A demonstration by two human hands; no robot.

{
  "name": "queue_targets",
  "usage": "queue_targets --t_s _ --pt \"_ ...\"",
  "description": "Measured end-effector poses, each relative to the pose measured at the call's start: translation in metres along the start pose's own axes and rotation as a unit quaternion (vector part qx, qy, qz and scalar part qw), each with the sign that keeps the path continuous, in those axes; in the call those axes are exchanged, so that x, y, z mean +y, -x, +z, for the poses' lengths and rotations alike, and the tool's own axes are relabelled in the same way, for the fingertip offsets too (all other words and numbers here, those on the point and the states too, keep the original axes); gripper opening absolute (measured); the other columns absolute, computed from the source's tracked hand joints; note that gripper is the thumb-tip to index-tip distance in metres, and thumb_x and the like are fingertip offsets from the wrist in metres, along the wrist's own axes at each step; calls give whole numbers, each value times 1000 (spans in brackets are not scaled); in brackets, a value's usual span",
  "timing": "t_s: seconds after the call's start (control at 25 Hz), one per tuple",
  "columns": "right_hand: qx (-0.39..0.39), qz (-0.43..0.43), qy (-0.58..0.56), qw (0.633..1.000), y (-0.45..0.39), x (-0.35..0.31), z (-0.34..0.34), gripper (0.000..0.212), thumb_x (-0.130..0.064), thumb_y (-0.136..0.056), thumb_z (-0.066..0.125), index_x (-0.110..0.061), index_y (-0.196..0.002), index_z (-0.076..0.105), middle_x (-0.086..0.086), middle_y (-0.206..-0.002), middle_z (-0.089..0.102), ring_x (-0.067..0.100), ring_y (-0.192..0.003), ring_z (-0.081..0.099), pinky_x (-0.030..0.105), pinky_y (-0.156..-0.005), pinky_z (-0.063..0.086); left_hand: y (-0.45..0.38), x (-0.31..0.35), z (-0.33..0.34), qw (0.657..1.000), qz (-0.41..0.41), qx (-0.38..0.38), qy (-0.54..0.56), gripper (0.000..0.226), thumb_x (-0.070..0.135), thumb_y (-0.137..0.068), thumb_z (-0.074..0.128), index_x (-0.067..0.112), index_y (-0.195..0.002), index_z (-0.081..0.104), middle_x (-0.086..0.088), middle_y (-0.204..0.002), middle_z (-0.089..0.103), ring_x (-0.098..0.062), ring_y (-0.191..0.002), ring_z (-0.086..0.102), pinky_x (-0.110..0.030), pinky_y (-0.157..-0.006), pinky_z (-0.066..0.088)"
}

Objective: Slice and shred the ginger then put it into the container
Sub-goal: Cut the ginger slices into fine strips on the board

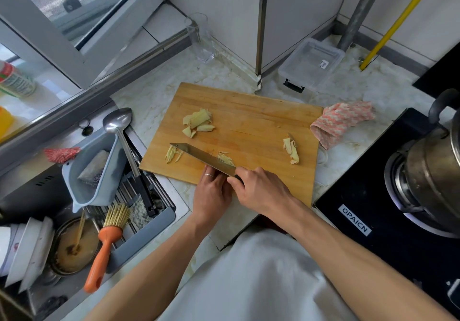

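- The knife (202,157) lies with its long axis slanting across the near edge of the cutting board (249,119), tip pointing away and to the left, handle end toward the person.
- The right hand (258,187) forms the grip, fingers curled round the knife's handle at the board's near edge.
- The left hand (211,191) sits just beside the right, its fingertips under the blade near the handle; whether they pinch any ginger there cannot be told.
- A tuft of ginger shreds (225,158) lies just beyond the blade, close to the grip; more shreds (173,153) lie by the knife's tip.
- A heap of ginger slices (198,122) rests farther back on the left of the board, well apart from both hands.
- A peel-like ginger scrap (291,147) lies alone toward the board's right side.
- The clear container (311,63) stands on the worktop (224,71) beyond the board, against the wall, right of a drinking glass (200,38).
- A pink cloth (341,121) lies off the board's right edge.
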State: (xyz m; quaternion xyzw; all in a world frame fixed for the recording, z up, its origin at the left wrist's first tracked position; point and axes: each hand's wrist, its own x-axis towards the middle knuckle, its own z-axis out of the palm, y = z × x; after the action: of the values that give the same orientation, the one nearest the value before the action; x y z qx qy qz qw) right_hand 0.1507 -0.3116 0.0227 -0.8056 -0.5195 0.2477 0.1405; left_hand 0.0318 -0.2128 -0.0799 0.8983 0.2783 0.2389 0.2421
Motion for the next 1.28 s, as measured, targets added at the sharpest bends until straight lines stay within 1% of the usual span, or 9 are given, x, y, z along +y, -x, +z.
queue_targets --t_s 0.08,0.2,0.36,0.48,0.68,0.84,1.04,1.2,1.28 --pt "-2 -1 -2 1000 3 1 -1 40 -45 -105 39 -10 -110 58 19 -98 68 42 -90 64 35 -63 38 0 0 1 1000 0 5 1 31 13 -87 47 1 -97 74 -18 -114 63 -39 -108 63 -30 -73 54" --pt "-3 -6 1 1000 2 0 -1 40 -45 -105 39 -10 -109 58 19 -96 68 42 -89 64 36 -63 38 1 -2 3 1000 9 7 -3 32 13 -88 46 0 -96 74 -19 -111 64 -40 -109 62 -34 -75 56" --pt "-1 5 -5 1000 -2 0 3 37 -44 -105 40 -11 -107 58 20 -96 68 43 -88 63 36 -62 37 1 -3 5 1000 2 9 4 29 10 -89 47 1 -99 72 -15 -118 59 -40 -106 62 -36 -73 54" --pt "0 7 -9 1000 -4 -2 3 38 -44 -105 41 -10 -109 58 20 -99 68 44 -91 63 37 -64 38 0 -4 5 1000 2 15 6 29 9 -89 48 1 -103 72 -13 -121 58 -39 -110 61 -37 -75 55" --pt "2 9 -21 1000 2 1 0 39 -45 -105 41 -11 -109 59 19 -99 68 44 -91 62 36 -63 37 1 -5 6 1000 8 15 4 29 10 -89 50 3 -108 71 -13 -121 58 -38 -112 60 -37 -76 56" --pt "-4 14 -18 1000 9 3 -3 39 -45 -105 41 -11 -110 59 19 -99 67 43 -91 62 35 -63 35 3 -9 10 1000 4 11 9 27 5 -86 54 2 -108 71 -14 -119 58 -39 -109 60 -43 -75 57" --pt "-10 9 -3 1000 2 3 0 38 -45 -105 41 -11 -110 58 19 -98 67 43 -88 62 35 -62 36 2 -6 10 1000 6 21 -3 31 7 -86 50 1 -109 70 -16 -119 60 -39 -115 57 -46 -82 56" --pt "-3 11 -32 999 -2 6 4 38 -45 -104 42 -12 -107 59 17 -94 68 42 -85 63 34 -61 36 -1 -1 6 999 14 28 3 26 -4 -84 57 -1 -107 69 -7 -122 53 -33 -117 54 -49 -83 56" --pt "1 12 -37 999 1 8 3 38 -46 -104 42 -12 -107 60 17 -95 69 43 -86 62 34 -61 35 0 -2 7 999 21 25 -1 26 -5 -82 59 -1 -106 69 -8 -121 53 -34 -115 54 -51 -82 56"
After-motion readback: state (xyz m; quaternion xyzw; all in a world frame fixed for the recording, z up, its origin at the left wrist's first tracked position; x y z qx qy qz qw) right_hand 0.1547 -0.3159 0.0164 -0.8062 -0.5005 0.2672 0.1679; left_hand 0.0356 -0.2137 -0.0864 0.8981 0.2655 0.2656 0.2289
